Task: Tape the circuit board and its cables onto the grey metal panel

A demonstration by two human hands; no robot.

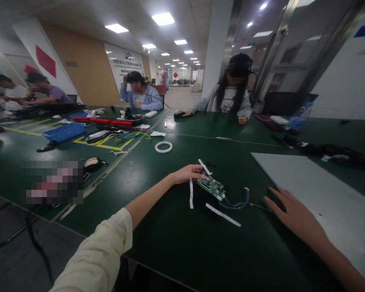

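My left hand (191,173) grips the upper left end of a green circuit board (212,187), fingers closed on its edge. Grey wires (237,206) run from the board's right end and curl up on the table. White strips (223,215) lie below the board, beside my left hand and above it. My right hand (287,209) is over the left edge of a flat grey panel (319,186), thumb and fingers apart. A thin, slender piece (258,206) lies between the wires and my right thumb; whether it touches the hand I cannot tell.
A white tape roll (163,147) lies beyond the board on the green table. Left are a blue tray (63,132), coloured wires (134,137) and a pixelated object (56,182). People sit across the table; one person's hand (182,114) rests on a black object. A bottle (302,113) stands right.
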